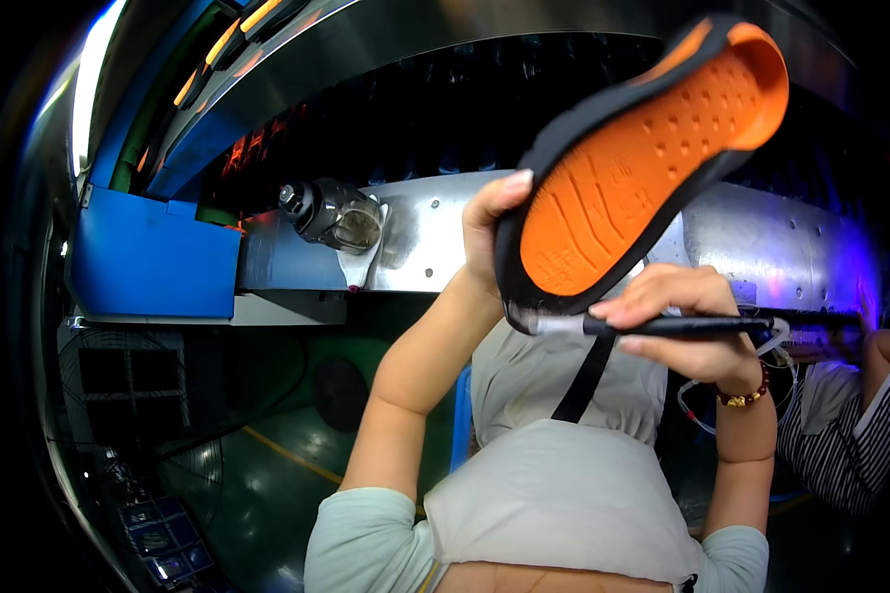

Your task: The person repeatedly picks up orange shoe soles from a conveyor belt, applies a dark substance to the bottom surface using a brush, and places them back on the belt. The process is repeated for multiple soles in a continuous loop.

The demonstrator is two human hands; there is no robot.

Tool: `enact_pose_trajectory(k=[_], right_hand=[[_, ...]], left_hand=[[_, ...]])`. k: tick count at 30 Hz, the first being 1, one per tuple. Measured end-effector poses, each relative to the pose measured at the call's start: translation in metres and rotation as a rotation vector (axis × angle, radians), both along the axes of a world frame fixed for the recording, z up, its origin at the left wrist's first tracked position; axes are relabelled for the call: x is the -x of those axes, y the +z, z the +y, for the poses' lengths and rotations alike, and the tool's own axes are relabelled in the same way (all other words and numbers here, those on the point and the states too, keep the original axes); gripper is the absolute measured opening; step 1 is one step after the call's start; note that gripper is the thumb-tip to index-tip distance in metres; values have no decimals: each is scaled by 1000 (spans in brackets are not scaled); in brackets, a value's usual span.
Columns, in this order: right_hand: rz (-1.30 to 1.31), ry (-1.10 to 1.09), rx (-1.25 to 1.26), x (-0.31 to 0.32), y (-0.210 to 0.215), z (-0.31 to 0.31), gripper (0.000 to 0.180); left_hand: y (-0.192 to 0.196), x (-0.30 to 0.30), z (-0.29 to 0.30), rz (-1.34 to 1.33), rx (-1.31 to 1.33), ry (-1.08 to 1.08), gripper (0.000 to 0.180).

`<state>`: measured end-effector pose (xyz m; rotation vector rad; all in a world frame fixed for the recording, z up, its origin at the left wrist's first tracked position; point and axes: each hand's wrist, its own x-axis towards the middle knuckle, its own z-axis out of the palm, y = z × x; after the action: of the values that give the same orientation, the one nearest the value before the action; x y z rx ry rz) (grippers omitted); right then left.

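My left hand (490,229) grips the edge of a shoe sole (613,188) with a black rim and an orange inner face. The sole is tilted, its toe end low by my hands and its heel end up at the right. Closed round the black handle of a brush (702,325) is my right hand (677,301). The brush's pale, blurred tip is at the black rim near the toe; whether it touches cannot be made out. A thin white tube (783,341) runs at the handle's far end, beside my wrist.
A metal ledge (430,237) runs across in front of me. On it, at the left, a dark see-through bottle (341,215) lies on a white cloth or pad. A blue machine housing (153,257) stands left. Another person's striped clothing (841,435) shows at the right.
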<state>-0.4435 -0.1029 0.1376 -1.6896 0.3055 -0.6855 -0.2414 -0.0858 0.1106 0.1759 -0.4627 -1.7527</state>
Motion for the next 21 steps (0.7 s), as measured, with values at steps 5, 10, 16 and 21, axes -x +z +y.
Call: enact_pose_trajectory(k=[5,10,16,21], right_hand=[[10,-2,99,12,12,-14,17],[147,326,183,14,7,-26,15],[261,398,268,15,-2,-32,14],[194,324,256,22,6,-40,14]], left_hand=[[12,3,3,-220,-306,-111,40],[13,-2,8,-484,-495,-258,41],[7,-5,17,-627,-528,-339,45],[3,-13,25,-425,-668,-232,46]])
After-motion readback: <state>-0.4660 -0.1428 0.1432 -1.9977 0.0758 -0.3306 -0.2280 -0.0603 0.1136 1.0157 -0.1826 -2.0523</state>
